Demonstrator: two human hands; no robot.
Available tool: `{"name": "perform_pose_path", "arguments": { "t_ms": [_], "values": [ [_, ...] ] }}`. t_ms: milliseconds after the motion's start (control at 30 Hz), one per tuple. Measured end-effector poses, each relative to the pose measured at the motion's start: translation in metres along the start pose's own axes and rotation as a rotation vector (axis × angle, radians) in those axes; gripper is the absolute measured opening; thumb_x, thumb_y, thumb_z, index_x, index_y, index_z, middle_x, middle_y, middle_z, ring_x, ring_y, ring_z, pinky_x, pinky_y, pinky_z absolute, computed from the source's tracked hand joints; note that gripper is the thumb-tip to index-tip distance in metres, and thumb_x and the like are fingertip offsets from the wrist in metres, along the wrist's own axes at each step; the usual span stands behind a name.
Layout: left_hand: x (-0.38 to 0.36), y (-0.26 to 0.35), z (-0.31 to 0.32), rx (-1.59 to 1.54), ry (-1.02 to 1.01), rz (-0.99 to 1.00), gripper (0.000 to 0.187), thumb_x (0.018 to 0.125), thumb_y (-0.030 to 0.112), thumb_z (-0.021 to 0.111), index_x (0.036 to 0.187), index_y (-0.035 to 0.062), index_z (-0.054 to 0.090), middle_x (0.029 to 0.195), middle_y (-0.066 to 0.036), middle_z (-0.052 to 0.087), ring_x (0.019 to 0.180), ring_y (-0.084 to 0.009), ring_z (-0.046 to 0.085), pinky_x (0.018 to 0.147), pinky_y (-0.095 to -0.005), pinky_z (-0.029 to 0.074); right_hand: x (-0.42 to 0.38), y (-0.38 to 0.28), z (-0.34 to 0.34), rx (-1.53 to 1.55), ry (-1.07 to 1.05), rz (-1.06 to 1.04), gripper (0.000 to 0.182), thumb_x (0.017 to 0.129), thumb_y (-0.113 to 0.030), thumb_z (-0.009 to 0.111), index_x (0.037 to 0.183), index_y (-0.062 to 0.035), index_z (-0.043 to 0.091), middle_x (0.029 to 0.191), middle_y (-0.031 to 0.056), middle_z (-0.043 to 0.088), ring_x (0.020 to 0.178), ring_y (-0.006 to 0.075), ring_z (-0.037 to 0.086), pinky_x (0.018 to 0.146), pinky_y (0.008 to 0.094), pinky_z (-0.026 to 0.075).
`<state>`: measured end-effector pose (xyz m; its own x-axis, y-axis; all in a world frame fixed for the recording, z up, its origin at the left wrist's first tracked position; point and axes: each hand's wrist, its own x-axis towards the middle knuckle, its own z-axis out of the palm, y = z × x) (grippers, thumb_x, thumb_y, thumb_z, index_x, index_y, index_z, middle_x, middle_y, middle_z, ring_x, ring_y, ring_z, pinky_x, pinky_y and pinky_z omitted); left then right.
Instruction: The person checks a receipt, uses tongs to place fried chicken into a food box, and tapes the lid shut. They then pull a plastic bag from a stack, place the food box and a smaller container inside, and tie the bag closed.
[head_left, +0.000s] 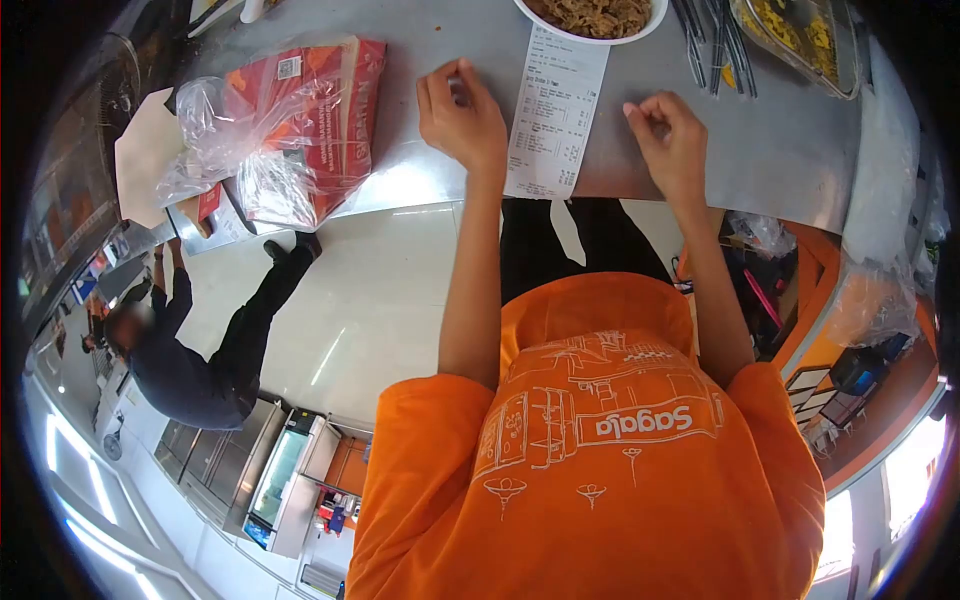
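Note:
My left hand (pixel 463 115) is over the steel counter (pixel 420 170), to the left of a long printed receipt (pixel 558 110). Its fingers are loosely curled, and nothing shows in them. On the receipt's other side is my right hand (pixel 672 145), also curled with nothing visible inside. The receipt lies flat, its upper end near a white bowl (pixel 660 14) of shredded brown food. To the left of my left hand sits a red printed package (pixel 350 120) partly covered by a clear plastic bag (pixel 270 150).
Metal utensils (pixel 715 50) and a clear tray of yellow food (pixel 795 45) are at the back right. Plastic sheeting (pixel 880 170) hangs on the right. A person in dark clothes (pixel 195 370) bends over at left, near a glass-door fridge (pixel 280 475).

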<state>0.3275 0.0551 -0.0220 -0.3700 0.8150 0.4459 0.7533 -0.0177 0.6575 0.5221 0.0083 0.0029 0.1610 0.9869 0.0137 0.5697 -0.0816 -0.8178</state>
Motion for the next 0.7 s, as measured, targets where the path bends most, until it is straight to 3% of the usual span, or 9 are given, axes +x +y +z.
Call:
{"name": "perform_pose_path", "arguments": {
  "t_ms": [167,267,400,567,700],
  "values": [
    [0.018,-0.023,0.013,0.410,-0.084,0.441,0.009,0.077,0.014,0.062,0.072,0.0110,0.055,0.071,-0.002,0.052,0.062,-0.0194,0.055,0.043,-0.0320,0.043,0.025,0.009,0.010,-0.141,-0.079,0.055,0.017,0.074,-0.012,0.066,0.067,-0.0006,0.056,0.064,0.0121,0.059,0.057,0.0226,0.058,0.053,0.0312,0.045],
    [0.016,-0.025,0.014,0.480,-0.135,0.449,0.013,0.075,0.016,0.063,0.069,0.0113,0.053,0.071,-0.002,0.051,0.064,-0.0195,0.055,0.040,-0.0331,0.043,0.029,0.009,0.016,-0.283,-0.100,0.059,0.016,0.072,-0.014,0.067,0.069,-0.0010,0.058,0.066,0.0138,0.061,0.061,0.0268,0.061,0.056,0.0337,0.047],
    [0.017,-0.023,0.013,0.389,-0.136,0.360,0.013,0.077,0.015,0.062,0.070,0.0102,0.052,0.072,-0.003,0.050,0.061,-0.0212,0.056,0.041,-0.0346,0.041,0.032,0.014,0.015,-0.247,-0.147,0.079,0.016,0.071,-0.015,0.067,0.069,-0.0011,0.059,0.066,0.0143,0.062,0.061,0.0288,0.062,0.059,0.0355,0.048],
    [0.014,-0.021,0.009,0.162,-0.143,0.183,0.014,0.082,0.011,0.056,0.073,0.0039,0.049,0.073,-0.007,0.049,0.058,-0.0244,0.056,0.046,-0.0403,0.042,0.029,0.012,0.011,-0.124,-0.133,0.033,0.017,0.071,-0.013,0.066,0.069,0.0008,0.057,0.066,0.0139,0.062,0.060,0.0247,0.062,0.059,0.0331,0.048],
    [0.005,-0.015,0.011,-0.290,-0.130,-0.102,0.011,0.086,0.005,0.050,0.078,-0.0006,0.045,0.076,-0.013,0.049,0.057,-0.0266,0.056,0.054,-0.0423,0.044,0.027,0.027,0.014,0.115,-0.137,0.067,0.016,0.073,-0.011,0.066,0.070,0.0009,0.056,0.070,0.0134,0.063,0.063,0.0202,0.062,0.063,0.0304,0.049]
  ]
}}
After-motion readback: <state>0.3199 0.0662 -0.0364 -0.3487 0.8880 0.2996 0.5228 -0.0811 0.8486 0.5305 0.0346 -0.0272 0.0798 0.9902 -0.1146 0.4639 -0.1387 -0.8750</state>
